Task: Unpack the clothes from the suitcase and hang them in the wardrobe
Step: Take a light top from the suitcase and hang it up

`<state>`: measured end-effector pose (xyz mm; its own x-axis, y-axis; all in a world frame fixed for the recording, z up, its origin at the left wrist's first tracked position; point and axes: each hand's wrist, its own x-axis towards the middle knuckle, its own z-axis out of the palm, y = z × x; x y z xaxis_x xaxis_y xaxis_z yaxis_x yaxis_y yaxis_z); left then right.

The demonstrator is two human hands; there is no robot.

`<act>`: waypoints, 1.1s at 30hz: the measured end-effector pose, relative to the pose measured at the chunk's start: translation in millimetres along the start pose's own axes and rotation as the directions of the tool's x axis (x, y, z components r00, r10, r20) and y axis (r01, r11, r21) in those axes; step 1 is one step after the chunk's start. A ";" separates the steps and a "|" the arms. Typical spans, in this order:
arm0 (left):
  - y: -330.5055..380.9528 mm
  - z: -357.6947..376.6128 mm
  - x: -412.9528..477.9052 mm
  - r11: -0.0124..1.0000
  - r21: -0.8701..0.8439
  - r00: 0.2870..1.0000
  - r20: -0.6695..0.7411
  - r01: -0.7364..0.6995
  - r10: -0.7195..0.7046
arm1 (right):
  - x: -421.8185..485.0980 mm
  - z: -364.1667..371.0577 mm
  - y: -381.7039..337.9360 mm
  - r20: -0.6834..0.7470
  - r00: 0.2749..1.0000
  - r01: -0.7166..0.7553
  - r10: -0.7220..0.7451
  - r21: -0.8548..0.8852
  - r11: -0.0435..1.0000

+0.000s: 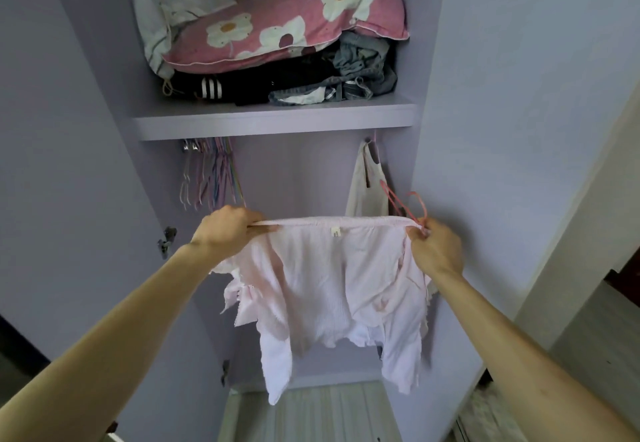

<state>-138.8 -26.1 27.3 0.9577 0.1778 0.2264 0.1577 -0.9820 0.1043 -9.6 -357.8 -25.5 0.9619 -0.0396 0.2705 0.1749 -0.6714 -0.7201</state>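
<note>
I hold a pale pink ruffled garment stretched out in front of the open lilac wardrobe. My left hand grips the left end of its elastic top edge. My right hand pinches the right end together with a pink hanger, whose hook rises above my fingers. The garment hangs loose below my hands, and a small label shows at the middle of the edge. The suitcase is out of view.
Several empty hangers hang bunched at the rail's left end. A cream top hangs at the right end. The shelf above carries a pink flowered pillow over dark folded clothes. Wardrobe doors stand open on both sides.
</note>
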 end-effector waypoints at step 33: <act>98.1 21.7 14.9 0.893 -0.412 0.973 0.208 0.181 -0.102 | -81.2 15.3 -22.4 0.342 0.933 0.146 -0.111 -0.077 0.986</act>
<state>-103.8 -121.1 20.0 0.9656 0.2597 0.0086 0.2153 -0.8181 0.5333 -88.3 -328.2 -41.2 0.9500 0.2907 0.1142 0.2966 -0.7252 -0.6214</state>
